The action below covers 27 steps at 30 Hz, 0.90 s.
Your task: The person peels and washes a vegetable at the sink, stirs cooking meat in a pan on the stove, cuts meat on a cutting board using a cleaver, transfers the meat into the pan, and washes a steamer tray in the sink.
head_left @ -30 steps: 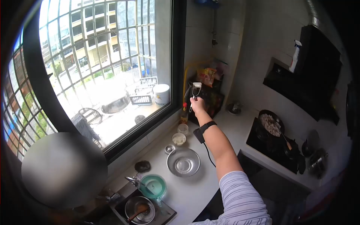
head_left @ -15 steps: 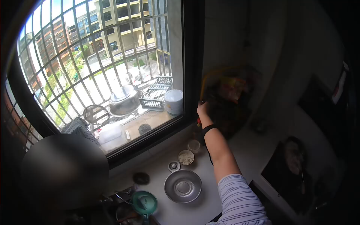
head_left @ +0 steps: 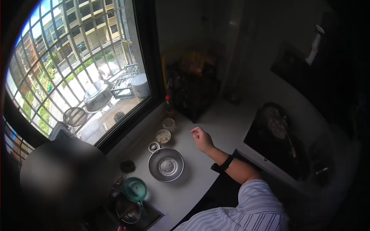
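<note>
My right hand (head_left: 203,141), with a dark band at the wrist, is above the white counter, to the right of the small bowls. Its fingers are curled together; whatever they may hold is hidden. Nearest it are a small bowl of white pieces (head_left: 163,136), a clear empty-looking cup (head_left: 168,123) and a wide metal bowl (head_left: 166,164). A small round metal piece (head_left: 153,147) sits against that bowl's rim. Of my left hand (head_left: 121,228) only fingertips show at the bottom edge, near a pot (head_left: 128,211) and a green strainer-like vessel (head_left: 135,189).
A dark rack (head_left: 192,90) with packets stands in the corner, a red-capped bottle (head_left: 168,104) beside it. On the right, a pan (head_left: 275,125) with food is on a black stove (head_left: 254,144). A barred window (head_left: 77,73) fills the left. A dark round object (head_left: 127,166) lies below its sill.
My right hand has drawn back from the dark rack to above the counter, its arm now bent. The view has swung right, so the bowls and window appear farther left. Left fingertips have appeared.
</note>
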Each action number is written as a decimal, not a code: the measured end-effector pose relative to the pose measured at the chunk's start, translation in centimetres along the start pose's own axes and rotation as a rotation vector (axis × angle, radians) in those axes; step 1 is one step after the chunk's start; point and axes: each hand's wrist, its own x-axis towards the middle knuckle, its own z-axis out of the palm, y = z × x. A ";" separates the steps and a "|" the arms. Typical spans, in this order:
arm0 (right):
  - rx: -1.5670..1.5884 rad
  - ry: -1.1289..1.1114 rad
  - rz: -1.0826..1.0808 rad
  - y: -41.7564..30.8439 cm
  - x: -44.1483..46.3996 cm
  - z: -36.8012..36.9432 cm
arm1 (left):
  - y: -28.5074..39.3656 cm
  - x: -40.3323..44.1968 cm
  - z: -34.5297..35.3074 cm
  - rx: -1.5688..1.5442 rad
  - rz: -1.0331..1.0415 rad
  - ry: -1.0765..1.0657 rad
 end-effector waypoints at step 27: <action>-0.896 0.207 0.464 31.9 -24.8 -47.2 | 8.4 -33.3 44.3 0.009 0.309 -1.295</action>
